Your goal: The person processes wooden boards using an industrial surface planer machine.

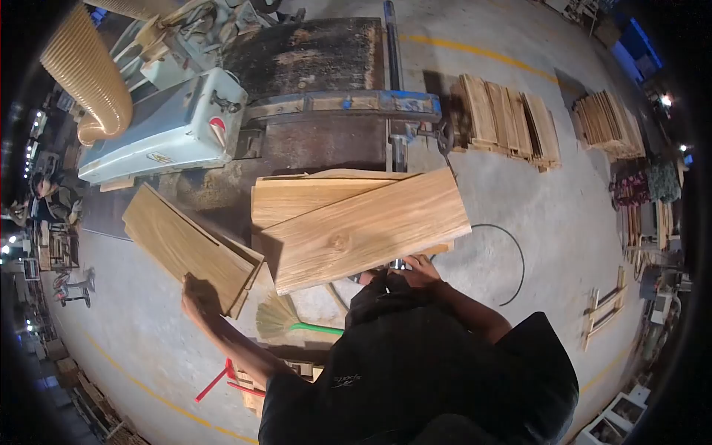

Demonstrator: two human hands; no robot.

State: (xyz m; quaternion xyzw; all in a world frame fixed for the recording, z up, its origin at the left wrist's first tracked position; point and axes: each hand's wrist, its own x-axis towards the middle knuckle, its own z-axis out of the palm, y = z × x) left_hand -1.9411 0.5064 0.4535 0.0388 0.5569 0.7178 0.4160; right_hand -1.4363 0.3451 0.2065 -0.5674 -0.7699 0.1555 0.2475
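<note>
My left hand (193, 298) grips the near edge of a wooden board (174, 233) at the left, its fingers partly hidden by the edge. More thin boards show under that one. In front of me a wide light board with a knot (371, 230) lies at a slant over other boards (304, 200). My right hand (420, 273) is close to my body, just below the near edge of that slanted board. Its fingers are bent by a small dark and shiny thing (397, 264), mostly hidden, that I cannot make out.
Ahead stands a table saw-like machine with a pale blue housing (167, 130), a ribbed hose (89, 67) and a metal rail (341, 105). Board stacks (508, 119) stand on the floor at right. A green-handled broom (285, 319) lies below, near red bars (213, 384). A person (55, 196) is far left.
</note>
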